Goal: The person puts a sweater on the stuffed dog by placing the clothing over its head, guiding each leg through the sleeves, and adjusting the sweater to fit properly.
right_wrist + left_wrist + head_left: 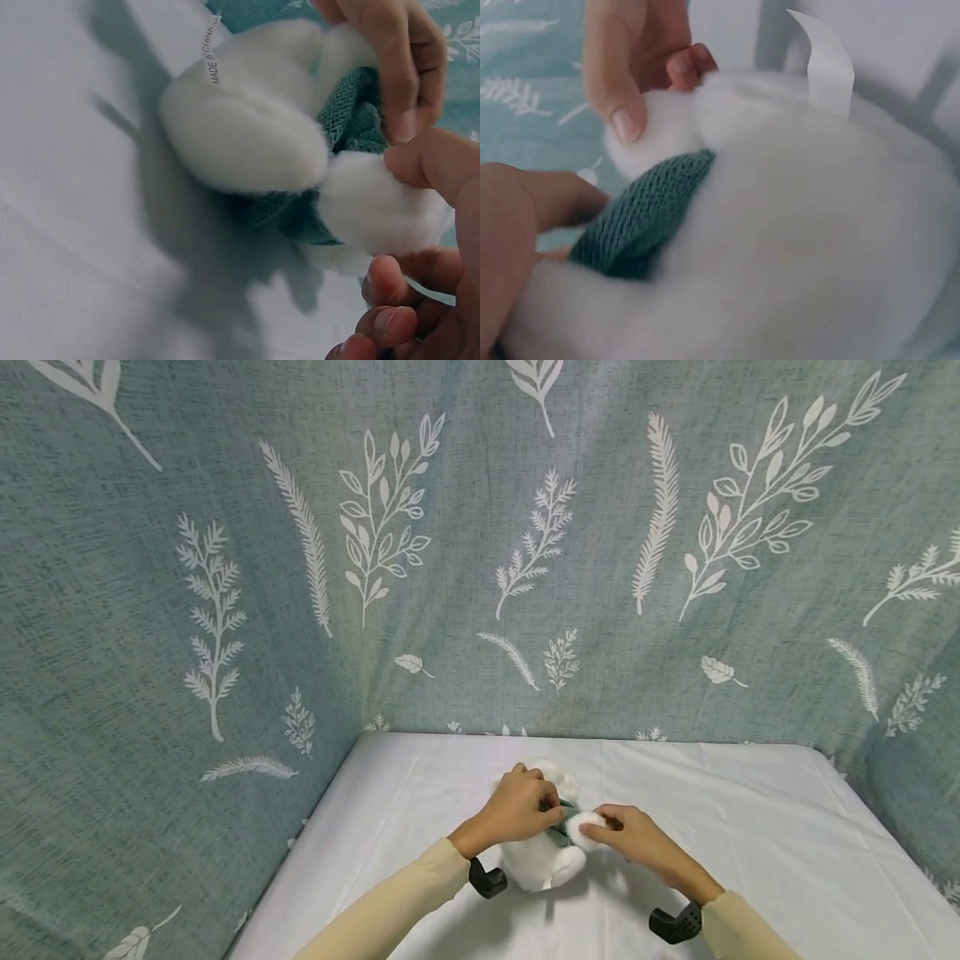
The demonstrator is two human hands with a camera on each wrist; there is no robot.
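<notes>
A white plush toy (536,864) wearing a green knitted garment (649,214) lies on the white-covered table. My left hand (517,806) reaches over the toy from the left and grips the green knit at its edge; part of its hold is hidden behind the toy's fur. On the other side, my right hand (633,835) pinches one rounded white limb (382,202) of the toy between thumb and fingers. A white tag (212,56), printed "MADE IN CHINA", sticks up from the toy's body.
A white cloth (750,827) with faint creases covers the table. Behind it and at both sides hangs a grey-green curtain (465,568) with white leaf patterns. Black wrist devices (487,878) are worn below both hands.
</notes>
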